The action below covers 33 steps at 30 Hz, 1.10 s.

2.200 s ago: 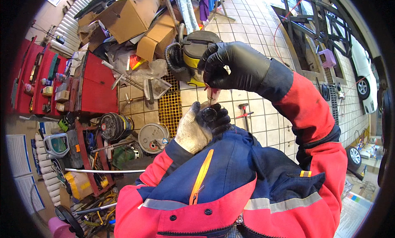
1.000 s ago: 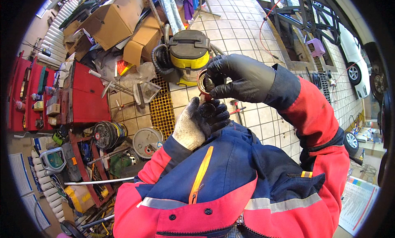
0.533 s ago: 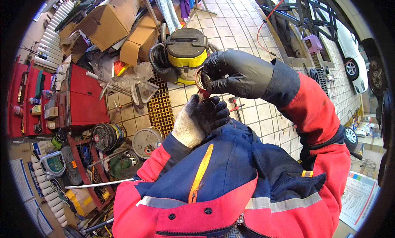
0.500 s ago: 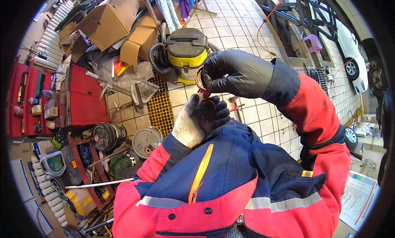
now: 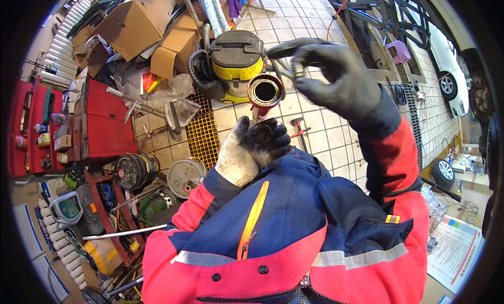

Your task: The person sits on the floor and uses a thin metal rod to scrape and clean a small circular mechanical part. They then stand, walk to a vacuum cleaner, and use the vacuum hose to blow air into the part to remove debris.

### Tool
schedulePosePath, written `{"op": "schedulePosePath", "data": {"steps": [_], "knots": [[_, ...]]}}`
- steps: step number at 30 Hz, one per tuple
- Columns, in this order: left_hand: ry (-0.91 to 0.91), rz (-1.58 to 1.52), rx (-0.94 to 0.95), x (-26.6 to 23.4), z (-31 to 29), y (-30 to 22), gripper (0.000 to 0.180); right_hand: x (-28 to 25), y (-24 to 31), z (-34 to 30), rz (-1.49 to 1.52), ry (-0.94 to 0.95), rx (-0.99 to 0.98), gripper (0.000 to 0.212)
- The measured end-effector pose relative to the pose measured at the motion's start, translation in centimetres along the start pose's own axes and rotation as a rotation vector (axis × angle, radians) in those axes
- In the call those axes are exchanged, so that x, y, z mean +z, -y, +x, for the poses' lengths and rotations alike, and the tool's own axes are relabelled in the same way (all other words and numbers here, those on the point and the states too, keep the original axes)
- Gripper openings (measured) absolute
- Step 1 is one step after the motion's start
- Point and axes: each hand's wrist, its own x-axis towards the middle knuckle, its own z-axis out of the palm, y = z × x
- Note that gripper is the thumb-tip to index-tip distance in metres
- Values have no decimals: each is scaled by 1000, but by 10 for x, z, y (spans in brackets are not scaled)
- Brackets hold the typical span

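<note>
My right hand, in a black glove, is raised to the right of a red tubular part. Its thumb and a finger pinch a small shiny metal piece whose kind I cannot make out, while the index finger stretches left. The red part shows a round, dark opening with a metal rim and narrows downward toward my left hand. That hand wears a white glove with blackened fingers, curled palm up just below the part. Something dark lies in its grasp, too unclear to name; whether it touches the red part is hidden.
Beyond the red part stands a yellow and black vacuum cleaner. A red-handled tool is right of my left hand. Cardboard boxes, a red cabinet and a white bucket lie left. A white car is far right.
My right hand has moved right and away from the red part's rim, uncovering its round opening. It now pinches a small shiny piece. My left hand has hardly moved.
</note>
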Motion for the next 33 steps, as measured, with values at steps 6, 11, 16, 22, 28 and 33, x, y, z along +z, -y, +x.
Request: {"op": "schedulePosePath", "data": {"steps": [6, 11, 16, 22, 28, 33], "knots": [[24, 17, -19, 2, 4, 7, 81, 31, -42, -81, 258, -271, 255, 11], [-20, -8, 9, 10, 14, 19, 40, 86, -67, -132, -164, -228, 274, 17], [-132, 4, 2, 10, 23, 35, 30, 113, -78, -144, -275, -256, 157, 30], [-152, 109, -7, 0, 30, 46, 61, 114, -83, -153, -271, -280, 186, 27], [-87, 110, -48, -5, 31, 50, 61, 111, -83, -150, -298, -255, 178, 23], [-67, 79, -18, -7, 32, 49, 55, 113, -84, -147, -221, -250, 206, 23]]}}
